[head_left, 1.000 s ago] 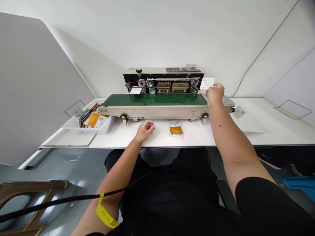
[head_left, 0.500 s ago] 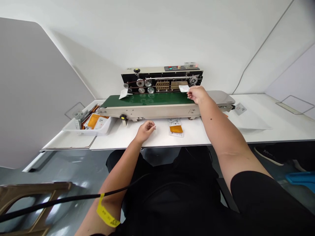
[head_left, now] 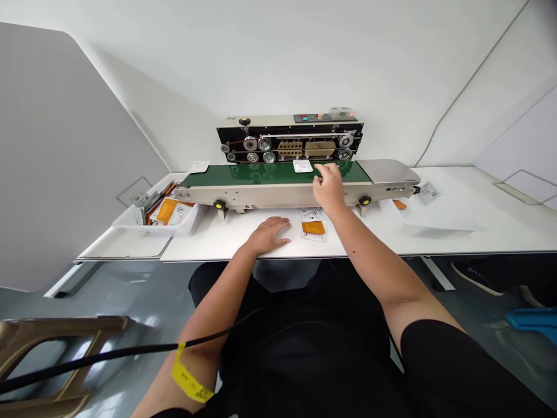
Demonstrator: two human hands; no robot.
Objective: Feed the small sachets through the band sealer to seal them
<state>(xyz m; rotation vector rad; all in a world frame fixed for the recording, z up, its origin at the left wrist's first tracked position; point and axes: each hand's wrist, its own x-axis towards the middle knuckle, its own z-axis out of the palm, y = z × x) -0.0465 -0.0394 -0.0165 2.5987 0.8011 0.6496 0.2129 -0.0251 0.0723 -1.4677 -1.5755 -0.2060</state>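
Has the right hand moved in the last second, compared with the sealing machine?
Yes. The right hand has come leftward and nearer along the sealing machine, from its right end to the green belt.

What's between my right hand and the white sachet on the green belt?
Head view: only bare green belt separates the right hand from the white sachet; they sit close, apparently not touching.

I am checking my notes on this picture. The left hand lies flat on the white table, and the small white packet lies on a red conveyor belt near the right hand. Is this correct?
Not quite: the conveyor belt is green, not red, as the head view shows. The rest holds: the left hand lies flat on the white table, and the small white packet lies on the belt near the right hand.
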